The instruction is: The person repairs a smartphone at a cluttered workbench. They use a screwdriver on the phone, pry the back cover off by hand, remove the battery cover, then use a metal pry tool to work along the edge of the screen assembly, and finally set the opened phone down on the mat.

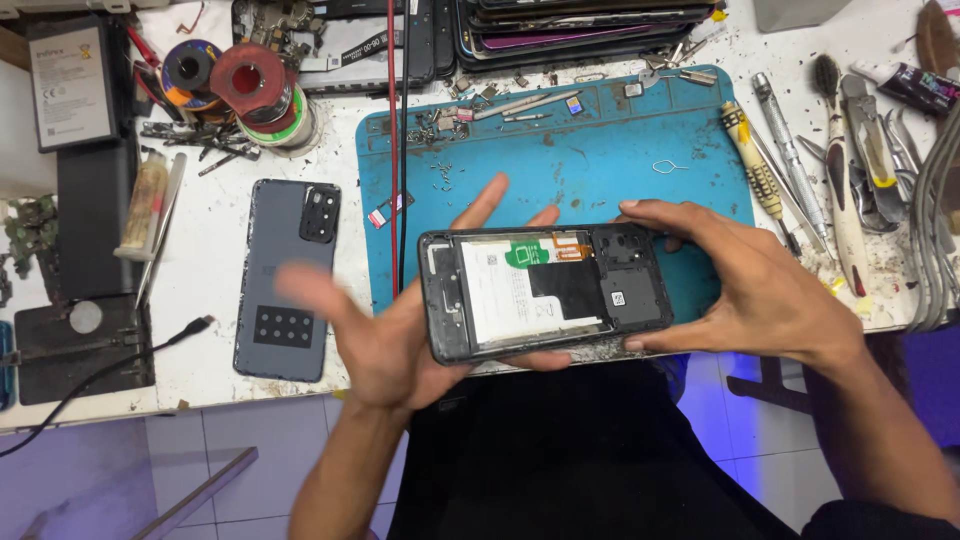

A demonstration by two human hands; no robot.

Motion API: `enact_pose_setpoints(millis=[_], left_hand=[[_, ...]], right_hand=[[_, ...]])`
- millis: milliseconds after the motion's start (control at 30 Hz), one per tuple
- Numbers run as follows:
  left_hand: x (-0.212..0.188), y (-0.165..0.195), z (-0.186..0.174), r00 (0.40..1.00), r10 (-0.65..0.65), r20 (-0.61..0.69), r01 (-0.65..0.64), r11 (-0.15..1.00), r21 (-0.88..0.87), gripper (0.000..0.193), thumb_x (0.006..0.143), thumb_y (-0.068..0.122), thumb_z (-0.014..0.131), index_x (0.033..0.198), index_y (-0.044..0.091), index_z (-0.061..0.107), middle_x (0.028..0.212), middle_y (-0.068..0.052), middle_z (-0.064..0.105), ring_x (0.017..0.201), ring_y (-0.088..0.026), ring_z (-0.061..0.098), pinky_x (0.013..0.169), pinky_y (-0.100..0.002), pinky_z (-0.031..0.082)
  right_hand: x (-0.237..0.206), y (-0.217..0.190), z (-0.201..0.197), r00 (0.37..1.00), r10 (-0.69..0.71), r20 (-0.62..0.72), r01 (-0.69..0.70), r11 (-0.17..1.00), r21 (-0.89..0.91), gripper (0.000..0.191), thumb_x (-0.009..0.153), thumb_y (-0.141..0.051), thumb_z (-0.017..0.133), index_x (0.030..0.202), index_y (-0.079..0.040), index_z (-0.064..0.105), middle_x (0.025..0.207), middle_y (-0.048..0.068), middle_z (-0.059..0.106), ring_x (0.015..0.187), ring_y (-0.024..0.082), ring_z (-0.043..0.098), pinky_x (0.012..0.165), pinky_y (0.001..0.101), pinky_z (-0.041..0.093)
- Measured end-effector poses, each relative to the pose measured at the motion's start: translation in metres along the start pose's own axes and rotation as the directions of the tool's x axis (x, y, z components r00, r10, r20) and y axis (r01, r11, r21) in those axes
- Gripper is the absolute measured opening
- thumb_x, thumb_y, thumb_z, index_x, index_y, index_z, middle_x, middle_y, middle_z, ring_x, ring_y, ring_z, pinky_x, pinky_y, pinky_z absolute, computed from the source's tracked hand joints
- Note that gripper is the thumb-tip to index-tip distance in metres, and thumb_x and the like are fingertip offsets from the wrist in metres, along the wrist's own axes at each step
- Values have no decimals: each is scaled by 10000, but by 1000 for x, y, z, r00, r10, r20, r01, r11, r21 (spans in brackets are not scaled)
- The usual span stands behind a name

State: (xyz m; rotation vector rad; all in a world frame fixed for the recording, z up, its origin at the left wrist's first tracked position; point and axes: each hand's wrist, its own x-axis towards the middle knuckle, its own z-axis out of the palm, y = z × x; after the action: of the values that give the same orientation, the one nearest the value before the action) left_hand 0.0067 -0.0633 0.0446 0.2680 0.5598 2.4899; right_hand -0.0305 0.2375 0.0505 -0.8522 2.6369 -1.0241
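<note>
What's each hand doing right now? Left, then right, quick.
Left hand: open, fingers spread, palm under the opened phone, supporting its left end.
Right hand: closed on the phone's right end.

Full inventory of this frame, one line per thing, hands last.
opened phone: 1, black frame, white battery showing, held above table edge
back cover: 1, grey, on table left of mat
work mat: 1, blue, centre of table
solder spools: several, red and blue, upper left
screwdrivers and tools: several, right of mat
stacked phones: several, dark, top centre
left hand: under phone, fingers spread, blurred
right hand: grips phone's right end
</note>
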Motion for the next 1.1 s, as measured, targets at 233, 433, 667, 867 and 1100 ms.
enact_pose_setpoints(millis=[233,433,667,867,1100], left_hand=[[8,-14,-1,985,168,26,-139,709,691,1238,792,59,909,1661,23,28,1572,-293,466,1554,-360,373,1240,-517,460],[2,-22,-13,995,71,-64,-11,754,657,1133,829,0,863,1656,8,88,1670,-251,409,1532,-311,468,1230,-450,513],[2,-28,-19,992,53,-114,22,820,572,1077,812,-34,844,1609,1,121,1670,-241,366,1424,-327,559,1080,-459,635],[3,-28,-19,993,90,-74,-21,762,647,1067,832,-34,851,1614,3,126,1671,-231,379,1463,-313,539,1120,-457,629],[11,-32,-12,963,222,-154,-20,625,780,1029,828,78,884,1593,3,200,1505,-223,588,1358,-283,633,1139,-417,584]], right_hand=[[-4,5,9,997,-46,-60,52,994,100,994,574,-458,920,1378,-57,495,1388,112,627,1287,304,638,1086,442,534],[-7,13,9,993,-110,29,111,994,-22,1023,545,-501,907,1388,-73,517,1410,100,615,1287,305,577,1074,476,490],[-6,22,7,976,-213,50,217,972,-93,884,598,-499,889,1318,-89,581,1353,75,648,1241,292,605,1028,472,519],[-5,27,8,954,-297,46,300,934,-192,790,646,-529,856,1260,-84,637,1369,97,654,1179,290,633,962,466,542],[-7,31,10,948,-318,2,312,928,-202,612,738,-480,800,1214,-111,693,1261,100,708,1137,281,685,960,451,554]])
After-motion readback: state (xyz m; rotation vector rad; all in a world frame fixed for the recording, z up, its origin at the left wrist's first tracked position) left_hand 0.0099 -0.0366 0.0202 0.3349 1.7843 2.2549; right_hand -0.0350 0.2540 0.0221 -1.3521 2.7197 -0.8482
